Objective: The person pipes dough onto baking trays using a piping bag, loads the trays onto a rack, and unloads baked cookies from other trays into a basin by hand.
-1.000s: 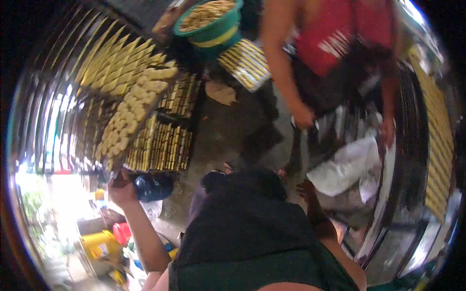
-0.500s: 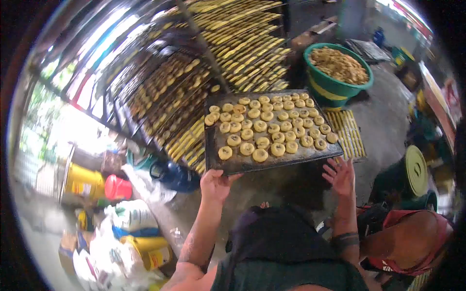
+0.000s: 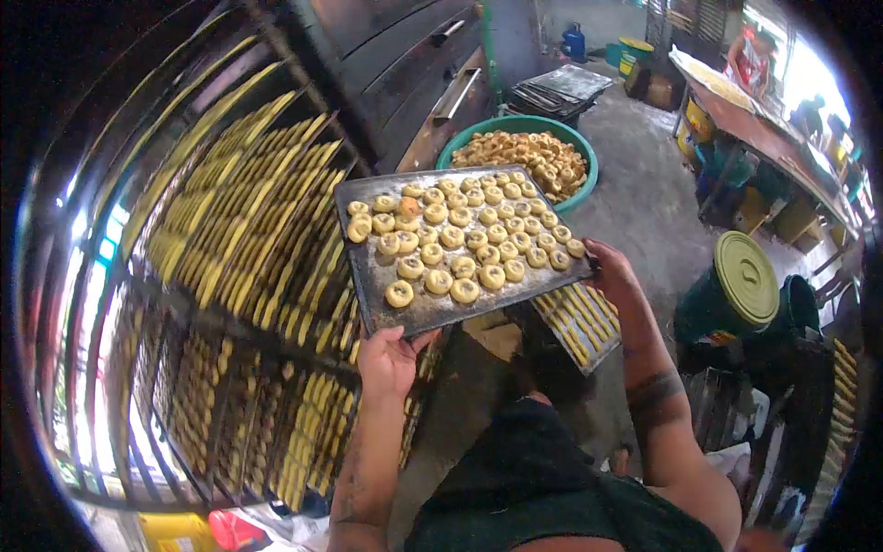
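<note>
A dark metal baking tray (image 3: 405, 317) is held up in front of me, slightly tilted. Rows of small round pale-yellow pastries (image 3: 464, 291), each with a dimpled middle, lie on it, and one looks more orange. My left hand (image 3: 388, 361) grips the near left edge, thumb on top and fingers underneath. At the right corner my right hand (image 3: 611, 267) is closed around the rim, its fingers partly hidden below the tray.
Tall racks (image 3: 248, 212) loaded with trays stand at left. Beyond the tray sits a green tub (image 3: 589, 175) of baked pieces. Another tray of yellow strips (image 3: 581, 331) lies lower right. A lidded bin (image 3: 743, 276) and a long table (image 3: 736, 97) are at right, with a person (image 3: 752, 60) behind.
My view has turned right, toward the tub and table. My right hand, spread just off the tray before, has taken hold of its right corner. The left hand keeps its grip.
</note>
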Tool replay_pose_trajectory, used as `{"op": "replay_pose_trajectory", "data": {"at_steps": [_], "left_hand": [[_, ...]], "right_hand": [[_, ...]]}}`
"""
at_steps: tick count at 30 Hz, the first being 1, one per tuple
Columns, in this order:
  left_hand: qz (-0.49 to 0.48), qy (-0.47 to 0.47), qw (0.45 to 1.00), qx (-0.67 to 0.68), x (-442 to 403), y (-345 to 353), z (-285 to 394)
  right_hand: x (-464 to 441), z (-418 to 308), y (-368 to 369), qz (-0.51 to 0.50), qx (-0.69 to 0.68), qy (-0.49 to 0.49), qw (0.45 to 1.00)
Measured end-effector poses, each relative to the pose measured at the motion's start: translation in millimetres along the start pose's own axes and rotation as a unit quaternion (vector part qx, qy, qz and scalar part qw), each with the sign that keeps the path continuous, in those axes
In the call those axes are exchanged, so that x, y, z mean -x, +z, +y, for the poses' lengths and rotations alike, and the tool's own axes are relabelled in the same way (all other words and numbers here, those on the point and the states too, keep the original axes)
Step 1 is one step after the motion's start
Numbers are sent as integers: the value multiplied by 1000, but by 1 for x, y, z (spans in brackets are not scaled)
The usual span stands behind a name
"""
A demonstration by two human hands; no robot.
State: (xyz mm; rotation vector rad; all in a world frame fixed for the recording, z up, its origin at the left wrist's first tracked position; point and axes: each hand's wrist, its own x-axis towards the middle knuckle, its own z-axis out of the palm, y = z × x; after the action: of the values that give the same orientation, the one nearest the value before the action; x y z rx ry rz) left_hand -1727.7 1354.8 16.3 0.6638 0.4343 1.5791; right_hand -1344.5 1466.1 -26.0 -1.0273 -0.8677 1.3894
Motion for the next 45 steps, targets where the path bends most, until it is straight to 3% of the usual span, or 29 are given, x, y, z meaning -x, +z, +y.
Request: {"op": "replay_pose_trajectory", "data": {"at_steps": [3,5,7,8,9,10,11,13,15,16,21,23,27,29,30,31,33,35,38,41,42,45], "left_hand": [[-8,43,997,-58,13,17,-2],[-23,74,992,-100,21,33,-3],[-25,89,988,-123,34,49,-1],[-27,98,983,-150,44,58,1],[-29,108,979,-169,35,66,3],[-31,118,973,-197,50,80,8],[-35,126,965,-226,68,94,16],[-43,143,951,-271,106,109,27],[-52,149,936,-314,171,119,41],[-42,90,944,-316,22,120,47],[-30,55,933,-356,-5,144,63],[-37,43,933,-356,-23,155,66],[-2,17,933,-359,-38,168,83],[-13,7,930,-367,-48,168,98],[-5,12,925,-379,-53,172,102],[2,19,922,-387,-54,177,105],[3,28,918,-395,-54,185,106],[-8,37,918,-395,-52,195,107],[18,73,882,-466,-48,203,115],[29,85,880,-467,-39,212,117],[22,99,881,-461,-37,213,118],[26,118,884,-451,-17,204,124]], "right_hand": [[-1,16,16,68,27,-96,993],[-13,29,16,61,60,-192,978],[22,13,33,139,219,-267,928],[75,-11,62,103,192,-280,935],[74,-20,92,84,210,-341,913],[104,-24,121,79,277,-384,878],[145,-33,150,-37,254,-453,854],[197,-25,195,-105,314,-565,756],[241,7,217,-82,305,-570,758],[94,-15,233,-63,316,-531,784],[26,5,189,-2,343,-464,817],[1,6,171,20,382,-454,805],[-7,-10,141,79,631,-351,687],[2,-38,147,92,629,-247,731],[2,-54,155,96,624,-194,751],[-26,-40,162,152,496,-329,789],[-8,-46,209,221,245,-397,857],[-24,-1,251,38,388,-564,728],[-27,-20,254,-9,243,-334,911],[3,-46,263,191,191,-279,922],[13,-45,272,6,371,-263,891],[12,-23,273,-128,205,-264,934]]}}
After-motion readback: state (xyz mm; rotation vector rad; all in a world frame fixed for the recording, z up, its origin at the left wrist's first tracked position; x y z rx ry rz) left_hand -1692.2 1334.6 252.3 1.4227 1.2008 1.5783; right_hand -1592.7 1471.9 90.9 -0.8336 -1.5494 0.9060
